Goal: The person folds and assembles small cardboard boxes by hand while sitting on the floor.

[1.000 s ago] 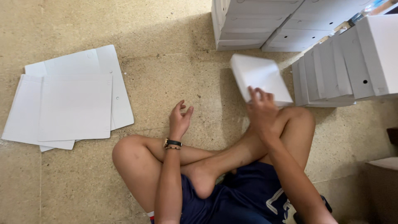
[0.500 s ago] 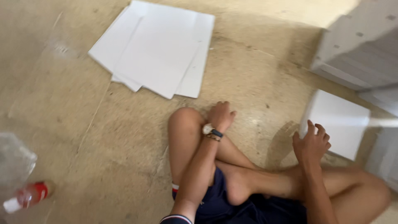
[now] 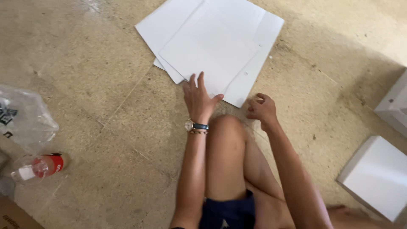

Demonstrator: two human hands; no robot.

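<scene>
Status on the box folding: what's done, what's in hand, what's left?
Done: one white box sits made up at right. In hand: left hand lies open on the stack of flat white sheets; right hand hovers at its near corner, holding nothing. Left: the stack itself, several sheets unfolded.

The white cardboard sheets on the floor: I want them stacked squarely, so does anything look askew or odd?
Yes. The flat white cardboard sheets lie fanned out, edges and corners unaligned. The left hand rests on the pile's near edge. A plastic bottle with a red label lies tipped on its side to the left.

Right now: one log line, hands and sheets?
left hand: open, on sheets | right hand: curled, at sheets' near corner, grip unclear | box: floor, untouched
</scene>
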